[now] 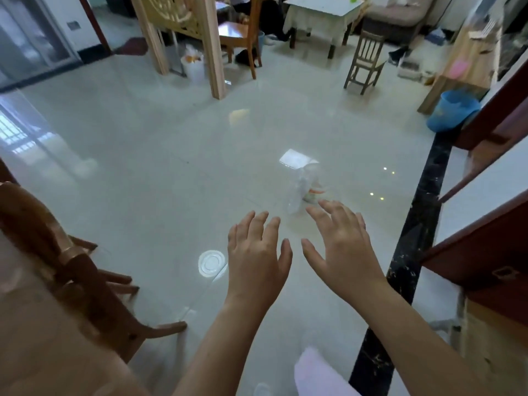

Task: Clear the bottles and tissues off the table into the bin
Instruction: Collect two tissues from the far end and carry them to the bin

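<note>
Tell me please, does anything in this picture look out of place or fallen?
Yes. A clear plastic bottle is on the floor tiles, not on a table or in a bin, just beyond the open left hand and right hand. It is blurred, so its pose is unclear. The blue bin stands far off.

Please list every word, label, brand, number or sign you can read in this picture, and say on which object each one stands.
No text can be read here.
Clear bottle on the floor: an orange band, but its print is too blurred to read.
Blue bin: no readable mark.
</note>
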`<state>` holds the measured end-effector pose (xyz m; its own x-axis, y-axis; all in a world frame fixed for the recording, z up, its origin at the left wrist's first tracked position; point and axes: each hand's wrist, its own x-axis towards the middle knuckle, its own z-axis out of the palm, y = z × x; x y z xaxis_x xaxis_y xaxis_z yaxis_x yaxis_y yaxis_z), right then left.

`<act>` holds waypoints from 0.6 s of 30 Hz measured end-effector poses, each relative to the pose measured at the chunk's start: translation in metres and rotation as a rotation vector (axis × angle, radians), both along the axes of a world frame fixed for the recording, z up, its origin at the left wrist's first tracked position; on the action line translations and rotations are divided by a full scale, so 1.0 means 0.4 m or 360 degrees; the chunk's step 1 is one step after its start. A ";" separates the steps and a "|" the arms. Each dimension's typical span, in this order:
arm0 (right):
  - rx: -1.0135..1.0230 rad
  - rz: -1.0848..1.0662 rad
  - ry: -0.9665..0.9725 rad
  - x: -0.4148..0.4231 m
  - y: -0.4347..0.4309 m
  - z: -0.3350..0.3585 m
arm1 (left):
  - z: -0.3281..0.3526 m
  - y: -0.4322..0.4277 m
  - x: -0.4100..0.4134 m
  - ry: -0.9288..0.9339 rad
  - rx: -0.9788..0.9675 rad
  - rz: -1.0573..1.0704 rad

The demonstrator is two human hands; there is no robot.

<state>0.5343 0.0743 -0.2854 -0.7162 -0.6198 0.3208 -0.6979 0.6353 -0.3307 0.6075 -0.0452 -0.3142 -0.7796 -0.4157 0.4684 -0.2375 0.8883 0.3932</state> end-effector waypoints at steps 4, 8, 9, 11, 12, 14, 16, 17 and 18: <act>-0.0026 0.0139 0.0006 -0.149 -0.100 -0.003 | -0.001 -0.078 -0.116 0.0037 -0.0005 0.0133; -0.0046 0.0323 0.0015 -0.329 -0.208 -0.011 | 0.002 -0.163 -0.267 0.0037 -0.0054 0.0311; -0.0059 0.0370 0.0016 -0.379 -0.240 -0.005 | 0.008 -0.189 -0.307 0.0048 -0.0054 0.0359; -0.0094 0.0435 0.0053 -0.441 -0.284 0.003 | 0.019 -0.226 -0.362 0.0053 -0.0075 0.0410; -0.0108 0.0482 0.0027 -0.481 -0.313 0.007 | 0.026 -0.249 -0.395 0.0039 -0.0092 0.0455; -0.0140 0.0544 0.0017 -0.540 -0.363 0.013 | 0.042 -0.287 -0.437 0.0042 -0.0110 0.0528; -0.0156 0.0610 0.0009 -0.599 -0.433 0.017 | 0.057 -0.339 -0.478 0.0019 -0.0109 0.0603; -0.0154 0.0640 0.0002 -0.620 -0.469 0.018 | 0.061 -0.368 -0.494 0.0001 -0.0113 0.0641; -0.0150 0.0672 -0.0003 -0.639 -0.506 0.017 | 0.062 -0.396 -0.507 -0.0013 -0.0118 0.0677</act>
